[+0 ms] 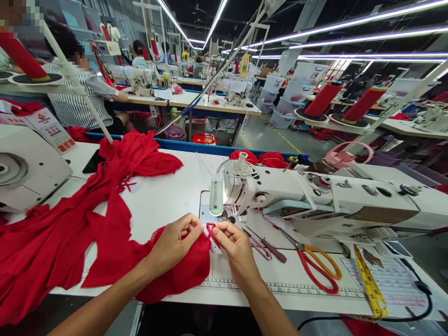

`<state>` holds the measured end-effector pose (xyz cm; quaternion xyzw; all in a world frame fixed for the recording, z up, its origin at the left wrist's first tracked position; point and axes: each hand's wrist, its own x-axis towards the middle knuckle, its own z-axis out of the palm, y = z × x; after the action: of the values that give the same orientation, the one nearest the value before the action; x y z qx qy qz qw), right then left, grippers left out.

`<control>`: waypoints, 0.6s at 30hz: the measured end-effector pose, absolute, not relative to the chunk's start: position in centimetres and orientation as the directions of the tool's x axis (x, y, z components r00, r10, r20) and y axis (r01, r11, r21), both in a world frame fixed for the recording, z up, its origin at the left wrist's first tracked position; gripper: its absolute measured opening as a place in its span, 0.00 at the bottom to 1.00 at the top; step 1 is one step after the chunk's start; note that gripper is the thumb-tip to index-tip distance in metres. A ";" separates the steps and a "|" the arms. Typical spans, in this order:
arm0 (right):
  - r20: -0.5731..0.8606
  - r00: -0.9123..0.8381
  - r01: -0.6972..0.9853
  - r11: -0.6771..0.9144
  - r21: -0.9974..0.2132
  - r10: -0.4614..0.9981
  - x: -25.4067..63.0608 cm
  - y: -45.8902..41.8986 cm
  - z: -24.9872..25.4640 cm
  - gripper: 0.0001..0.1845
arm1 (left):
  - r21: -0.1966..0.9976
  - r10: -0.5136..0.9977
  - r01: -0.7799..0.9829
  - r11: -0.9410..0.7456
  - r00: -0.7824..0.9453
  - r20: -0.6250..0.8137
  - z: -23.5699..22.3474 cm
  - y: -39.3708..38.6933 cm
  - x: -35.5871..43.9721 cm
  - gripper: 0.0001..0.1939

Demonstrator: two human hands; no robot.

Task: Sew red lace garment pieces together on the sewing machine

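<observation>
Red fabric (189, 270) lies bunched at the table's front, under my left hand (178, 240), whose fingers pinch its upper edge. My right hand (236, 242) is closed too, thumb and forefinger gripping a narrow red fabric strip (211, 229) that loops up between the two hands. A small white printed label (215, 247) shows just below the strip, partly covered by the cloth and fingers. Both hands are right in front of the needle area of a white sewing machine (252, 191). A long pile of red cloth (105, 210) stretches away to the left.
Right of my hands lie thread snips (261, 247), large scissors (315, 266) with orange and red handles, and a yellow tape measure (371, 284). A ruler strip (280, 289) runs along the front edge. Another machine (28, 163) stands left. Beyond, a person in a striped shirt (80, 100) sits.
</observation>
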<state>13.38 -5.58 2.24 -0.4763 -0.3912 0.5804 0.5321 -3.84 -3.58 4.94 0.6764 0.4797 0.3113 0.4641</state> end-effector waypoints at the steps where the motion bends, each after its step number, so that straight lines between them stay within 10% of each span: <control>1: -0.149 0.013 -0.258 -0.140 -0.956 0.989 13.3 -5.6 2.2 0.15 | 0.945 0.939 0.323 -0.057 0.338 -0.059 4.7 -3.5 -3.7 0.14; 18: -0.137 -0.103 -0.196 -0.155 -0.968 0.985 15.1 -7.0 2.4 0.13 | 0.967 0.899 0.040 0.253 0.359 -0.250 5.0 -3.0 -1.2 0.13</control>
<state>15.09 -6.97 2.40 -0.4590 -0.4296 0.6057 0.4876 -1.20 -2.99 4.99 0.5126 0.4580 0.3329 0.6455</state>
